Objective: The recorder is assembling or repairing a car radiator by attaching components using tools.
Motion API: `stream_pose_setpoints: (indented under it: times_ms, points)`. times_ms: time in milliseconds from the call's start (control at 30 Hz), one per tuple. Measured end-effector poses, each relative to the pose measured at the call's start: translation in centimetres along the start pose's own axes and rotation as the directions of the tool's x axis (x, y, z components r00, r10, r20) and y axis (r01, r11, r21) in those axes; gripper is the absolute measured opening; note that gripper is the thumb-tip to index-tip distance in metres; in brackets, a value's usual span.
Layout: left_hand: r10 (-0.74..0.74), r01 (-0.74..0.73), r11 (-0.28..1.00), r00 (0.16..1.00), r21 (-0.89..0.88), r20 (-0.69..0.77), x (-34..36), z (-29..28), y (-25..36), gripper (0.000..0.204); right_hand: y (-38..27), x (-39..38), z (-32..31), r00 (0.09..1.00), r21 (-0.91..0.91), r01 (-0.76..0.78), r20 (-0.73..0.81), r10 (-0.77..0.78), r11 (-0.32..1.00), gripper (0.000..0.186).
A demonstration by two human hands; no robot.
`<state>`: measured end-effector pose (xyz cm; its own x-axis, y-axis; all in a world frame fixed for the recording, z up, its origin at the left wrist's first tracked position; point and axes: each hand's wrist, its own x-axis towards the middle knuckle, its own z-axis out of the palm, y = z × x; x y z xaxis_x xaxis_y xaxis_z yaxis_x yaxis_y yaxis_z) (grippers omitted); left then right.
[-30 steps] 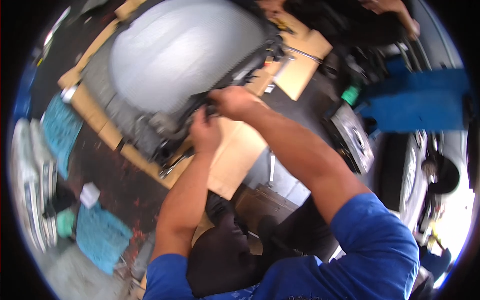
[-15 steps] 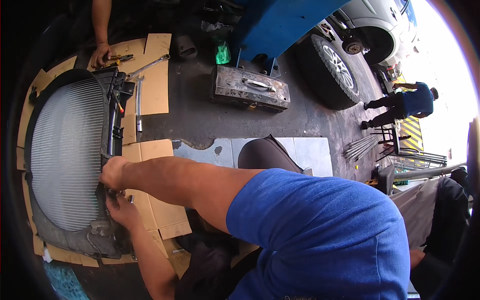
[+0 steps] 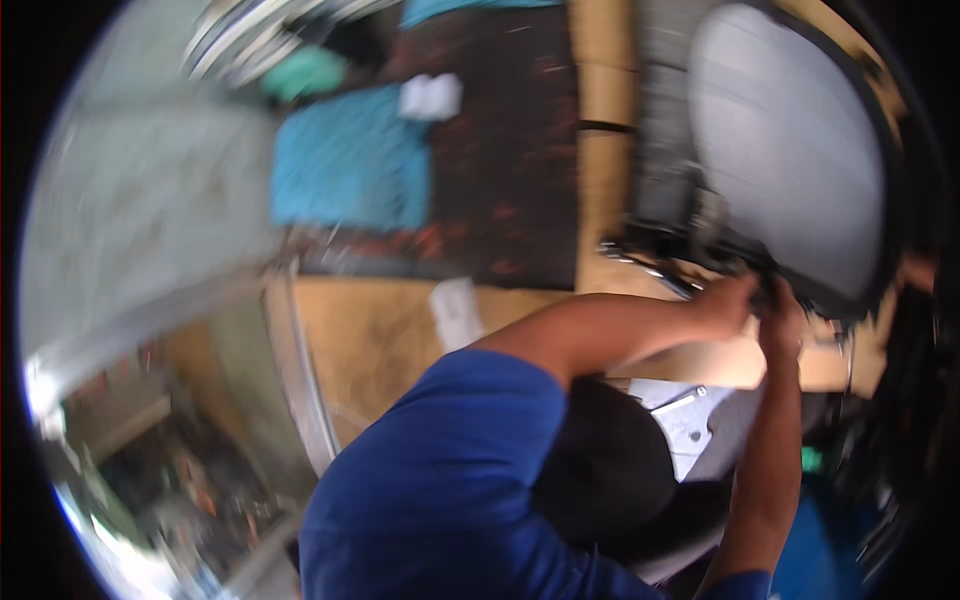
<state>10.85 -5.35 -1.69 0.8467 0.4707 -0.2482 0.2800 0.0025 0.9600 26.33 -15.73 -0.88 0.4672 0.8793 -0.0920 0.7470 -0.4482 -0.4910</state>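
A car radiator [image 3: 790, 140] with a black fan shroud lies at the upper right, its pale fins showing through the round opening. At its near edge my left hand [image 3: 725, 305] is closed, fingers bent against the dark frame. My right hand [image 3: 782, 318] is closed just beside it, thumb side toward the left hand. Blur and the hands themselves hide what the fingers grip. Under the left forearm, a silver wrench [image 3: 685, 400] lies on a light sheet. A dark, shiny-edged piece [image 3: 650, 265] runs along the radiator's near left corner.
Cardboard [image 3: 605, 95] lies under and around the radiator. Left of it are a dark stained mat [image 3: 500, 150], a blue cloth [image 3: 350, 165], a white wad [image 3: 430, 97] and a white paper [image 3: 456, 312]. A metal frame [image 3: 305, 370] stands lower left. Another person's hand [image 3: 918, 272] shows blurred at the right.
The view has swung round sharply, bringing the radiator from the left side to the upper right and the mat and blue cloth into sight. Both hands stay at the radiator's edge.
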Motion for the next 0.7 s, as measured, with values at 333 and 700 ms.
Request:
stream_pose_setpoints:
  times_ms: [333, 700]
  points:
    - [-0.166, 0.173, 0.982, 0.981, 0.080, -0.097, -0.1, 0.0, 1.0, 0.032, -0.2, 1.8, 1.4, 0.984, -0.298, -0.159, 0.026, 0.174, 0.941, 0.033]
    - [-0.112, 0.127, 0.963, 0.991, 0.237, -0.073, 0.5, -1.1, 1.3, 0.034, -0.2, 3.5, 2.0, 0.999, -0.320, 0.039, 0.001, -0.041, 0.947, 0.034]
